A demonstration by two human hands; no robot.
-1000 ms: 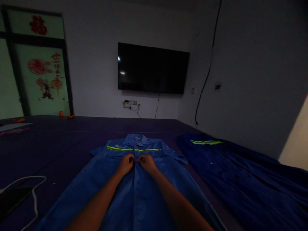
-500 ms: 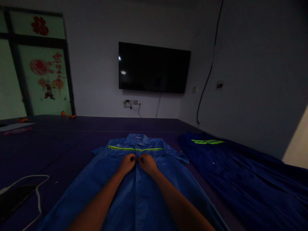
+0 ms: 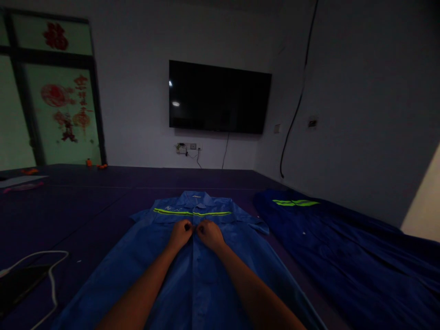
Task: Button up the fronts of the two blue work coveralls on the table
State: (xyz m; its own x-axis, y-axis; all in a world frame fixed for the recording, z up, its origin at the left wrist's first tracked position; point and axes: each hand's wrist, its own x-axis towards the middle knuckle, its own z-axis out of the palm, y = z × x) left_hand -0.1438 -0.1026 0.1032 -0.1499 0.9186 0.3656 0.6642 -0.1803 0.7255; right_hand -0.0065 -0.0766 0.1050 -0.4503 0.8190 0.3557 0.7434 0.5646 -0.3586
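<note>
A blue short-sleeved work shirt lies spread front side up, its collar pointing away from me. A yellow-green stripe crosses its chest, with pale lettering above the stripe on the left. My left hand is closed in a pinch at the shirt's front placket, just below the stripe. Facing it across the placket, my right hand pinches the cloth too, the fingertips of both hands almost meeting. Whatever small part of the placket sits between the fingertips is hidden.
Dark blue clothing with a yellow-green band lies to the right. At lower left are a dark phone-like object and a white cable. Small orange things lie far left on the purple surface. A television hangs ahead.
Both hands stay pinched at the same spot on the placket, with only slight finger movement. The whole view has shifted a few pixels; the shirt lies as before.
</note>
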